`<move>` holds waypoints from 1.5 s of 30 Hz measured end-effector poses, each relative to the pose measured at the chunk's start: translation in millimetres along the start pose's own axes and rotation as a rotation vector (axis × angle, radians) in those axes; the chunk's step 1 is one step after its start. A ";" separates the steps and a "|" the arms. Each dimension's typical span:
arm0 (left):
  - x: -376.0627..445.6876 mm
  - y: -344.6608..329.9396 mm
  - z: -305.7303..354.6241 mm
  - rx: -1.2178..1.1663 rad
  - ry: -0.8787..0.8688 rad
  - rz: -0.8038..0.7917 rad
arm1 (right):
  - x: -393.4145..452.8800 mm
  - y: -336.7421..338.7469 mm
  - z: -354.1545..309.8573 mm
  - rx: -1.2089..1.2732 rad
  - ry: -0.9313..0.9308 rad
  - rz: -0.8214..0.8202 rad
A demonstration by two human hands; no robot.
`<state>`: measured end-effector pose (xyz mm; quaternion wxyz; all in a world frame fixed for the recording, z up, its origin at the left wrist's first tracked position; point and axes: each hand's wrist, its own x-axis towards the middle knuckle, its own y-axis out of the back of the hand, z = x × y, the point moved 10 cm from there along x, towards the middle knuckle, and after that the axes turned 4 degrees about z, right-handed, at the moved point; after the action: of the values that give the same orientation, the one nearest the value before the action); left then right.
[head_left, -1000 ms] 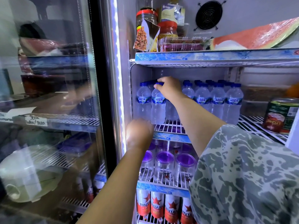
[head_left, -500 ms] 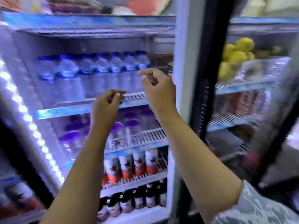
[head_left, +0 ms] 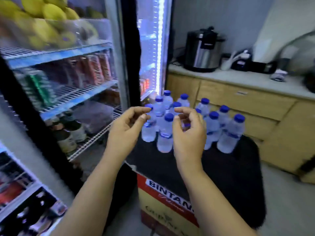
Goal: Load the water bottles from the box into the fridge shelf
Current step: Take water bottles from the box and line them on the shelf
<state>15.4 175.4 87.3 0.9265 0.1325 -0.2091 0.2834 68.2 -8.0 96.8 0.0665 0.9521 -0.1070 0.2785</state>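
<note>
Several clear water bottles [head_left: 230, 133] with blue caps stand upright in a cluster on a black surface [head_left: 230, 176] on top of a red and tan cardboard box [head_left: 163, 198]. My left hand [head_left: 126, 128] and my right hand [head_left: 187, 133] hover just in front of the cluster, fingers curled and apart, holding nothing. One bottle [head_left: 165, 133] stands between the two hands. The fridge [head_left: 71, 92] with wire shelves stands open on the left; the shelf holding water bottles is out of view.
Fridge shelves hold yellow fruit [head_left: 42, 19], cans [head_left: 92, 68] and dark glass bottles [head_left: 68, 133]. A glass door [head_left: 151, 48] with a light strip stands behind the bottles. A wooden counter [head_left: 238, 92] at the right carries a cooker [head_left: 202, 50].
My view has swung right and down from the fridge's water shelf to the box. Both hands have come away from the shelf, empty, and now sit by the bottles.
</note>
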 end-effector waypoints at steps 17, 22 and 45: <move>-0.8 -97.3 -113.7 0.123 0.199 0.009 | -8.6 -4.1 140.0 -0.066 -0.327 -0.231; -0.9 -93.0 -99.0 0.124 0.189 0.022 | -7.0 1.1 137.5 -0.038 -0.348 -0.205; -41.5 248.0 43.2 0.390 -0.014 0.632 | -107.0 -199.9 -116.5 0.462 -0.008 -0.703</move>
<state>-173.3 339.6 137.6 0.7491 0.2373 -0.1880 0.5893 -31.7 225.1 122.5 -0.0584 0.9217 0.2894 0.2518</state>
